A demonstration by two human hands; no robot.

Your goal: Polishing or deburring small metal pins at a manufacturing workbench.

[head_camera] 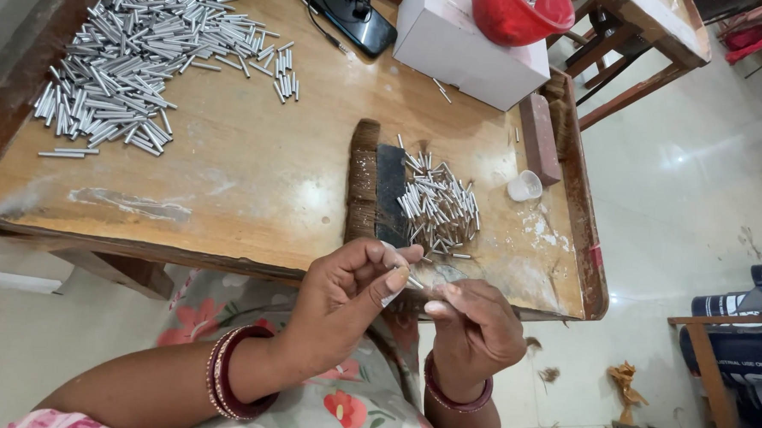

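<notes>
Both hands meet at the near edge of the tabletop [254, 174]; the left hand [343, 294] pinches a small silver tube [414, 280] between thumb and fingertips; the right hand [472, 322] is curled narrow, fingertips touching the same tube; just beyond lies a small pile of tubes [439, 210] beside a dark brush block [389, 193]; a large pile of tubes [139, 58] sits far left; a white box [465, 51] with a red bowl [514, 14] stands far right.

A white rectangular cardboard box [470, 40] stands at the table's far edge, beside a dark flat screen [349, 14].
</notes>
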